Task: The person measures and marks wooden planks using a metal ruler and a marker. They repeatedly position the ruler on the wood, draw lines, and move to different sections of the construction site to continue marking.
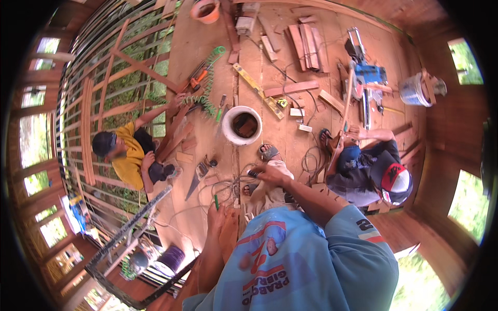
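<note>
My left hand is closed around a slim green pencil, its tip pointing up. Beside that hand stands a reddish wooden board, partly hidden by my blue shirt. My right hand lies over my bent knee with its fingers stretched out, and nothing shows in it. Ahead of my feet is a white bucket with dark pieces inside. A handsaw lies on the plywood floor to the left, near looped cables.
A yellow-shirted person reaches toward an orange nail gun with a green coiled hose. Another person holds a wooden strip near a blue mitre saw. A yellow spirit level and stacked planks lie ahead.
</note>
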Demonstrator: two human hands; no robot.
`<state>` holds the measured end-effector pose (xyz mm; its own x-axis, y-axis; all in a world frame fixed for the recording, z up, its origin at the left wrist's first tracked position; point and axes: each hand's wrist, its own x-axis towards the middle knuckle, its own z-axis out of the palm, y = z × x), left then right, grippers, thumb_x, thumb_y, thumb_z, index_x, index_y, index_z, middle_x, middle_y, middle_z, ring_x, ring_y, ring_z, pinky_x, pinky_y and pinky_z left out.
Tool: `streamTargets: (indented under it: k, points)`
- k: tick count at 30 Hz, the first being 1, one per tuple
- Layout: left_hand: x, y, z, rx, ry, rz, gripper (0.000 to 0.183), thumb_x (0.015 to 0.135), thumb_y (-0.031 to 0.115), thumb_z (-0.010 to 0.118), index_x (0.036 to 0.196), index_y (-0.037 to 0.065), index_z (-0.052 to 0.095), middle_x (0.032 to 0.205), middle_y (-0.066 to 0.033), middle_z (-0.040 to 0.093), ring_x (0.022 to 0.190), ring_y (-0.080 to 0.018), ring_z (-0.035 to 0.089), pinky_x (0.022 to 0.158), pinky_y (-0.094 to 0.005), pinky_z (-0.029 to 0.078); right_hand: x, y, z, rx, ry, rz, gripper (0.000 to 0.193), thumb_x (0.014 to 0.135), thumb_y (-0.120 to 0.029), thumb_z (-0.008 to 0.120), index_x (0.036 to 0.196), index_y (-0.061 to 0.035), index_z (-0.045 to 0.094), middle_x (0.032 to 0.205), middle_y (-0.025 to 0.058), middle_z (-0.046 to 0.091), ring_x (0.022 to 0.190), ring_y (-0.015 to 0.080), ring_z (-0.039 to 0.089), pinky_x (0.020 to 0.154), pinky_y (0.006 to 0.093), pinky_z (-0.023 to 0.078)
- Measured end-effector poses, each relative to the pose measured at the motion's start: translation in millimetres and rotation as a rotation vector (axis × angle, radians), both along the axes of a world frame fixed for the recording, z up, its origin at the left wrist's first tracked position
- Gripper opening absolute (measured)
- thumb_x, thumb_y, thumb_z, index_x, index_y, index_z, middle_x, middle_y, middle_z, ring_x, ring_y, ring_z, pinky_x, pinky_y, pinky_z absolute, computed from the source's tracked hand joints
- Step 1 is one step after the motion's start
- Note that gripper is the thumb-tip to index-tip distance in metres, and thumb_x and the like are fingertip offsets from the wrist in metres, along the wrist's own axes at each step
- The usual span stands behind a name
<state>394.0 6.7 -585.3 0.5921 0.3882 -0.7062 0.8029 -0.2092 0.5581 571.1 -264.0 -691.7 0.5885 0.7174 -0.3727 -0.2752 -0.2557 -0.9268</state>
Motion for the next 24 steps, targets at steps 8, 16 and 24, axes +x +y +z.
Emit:
streamTargets:
  k: [8, 16, 24]
  points:
    - [-23, -37, 16, -0.019, -0.126, 0.260, 0.019, 0.103, 0.020, 0.060, 0.105, 0.002, 0.066, 0.070, -0.0013, 0.059, 0.058, -0.0097, 0.053, 0.052, -0.0285, 0.041, -24, 103, 59, 0.138, 0.017, 0.603, 0.059, 0.095, -0.050, 0.058, 0.129, -0.0022, 0.069, 0.125, 0.0217, 0.070, 0.120, 0.0343, 0.064, 0.105, 0.0431, 0.048]
    - [-99, -46, -14, -0.041, -0.179, 0.238, 0.019, 0.094, 0.019, 0.059, 0.094, 0.001, 0.066, 0.076, -0.0069, 0.066, 0.065, -0.0161, 0.063, 0.061, -0.0329, 0.050, -110, 149, 80, 0.014, -0.006, 0.665, 0.039, 0.096, -0.027, 0.054, 0.121, -0.0013, 0.069, 0.105, 0.0175, 0.074, 0.096, 0.0266, 0.073, 0.089, 0.0421, 0.056]
    - [-163, -38, -3, -0.121, -0.211, 0.394, 0.045, 0.096, 0.030, 0.069, 0.122, -0.006, 0.065, 0.104, -0.0143, 0.071, 0.090, -0.0173, 0.068, 0.078, -0.0312, 0.053, -146, 158, 67, 0.132, 0.208, 0.170, 0.031, 0.105, -0.024, 0.046, 0.116, -0.0006, 0.063, 0.077, 0.0023, 0.064, 0.066, 0.0126, 0.063, 0.065, 0.0299, 0.057]
